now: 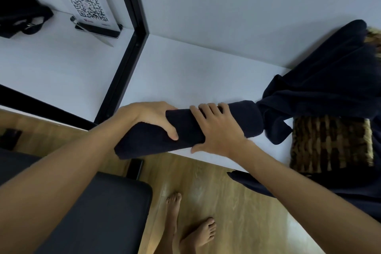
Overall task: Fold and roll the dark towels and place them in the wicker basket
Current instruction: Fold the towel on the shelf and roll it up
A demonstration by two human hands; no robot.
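Right, nearest to me: bare feet (189, 222) on the light wood-plank floor (237, 202), and the black padded seat (99, 212) at bottom left, w/ a small black block (135, 168) just past its far corner.

Next up, both forearms reach fwd to the dark navy rolled towel (185, 128), which lies across the near edge of the white table (195, 68), its left end hanging off past the edge. My left hand (148, 117) grips the roll near its left part, fingers curled over the top, thumb pressed down the near face. My right hand (214, 128) lies over the middle of the roll, fingers slightly spread and curved over the far side, thumb tucked under the near side.

To the right, the roll's end touches a loose dark navy towel (321, 80) draped over the brown woven wicker basket (329, 144) at the table's right edge. More dark cloth (350, 189) hangs below the basket; can't tell if same towel.

Farther left, beyond the black frame post (127, 64): a QR-code card (84, 2) in a stand, a pen (90, 31) in front of it, and a black strap bag (20, 14).
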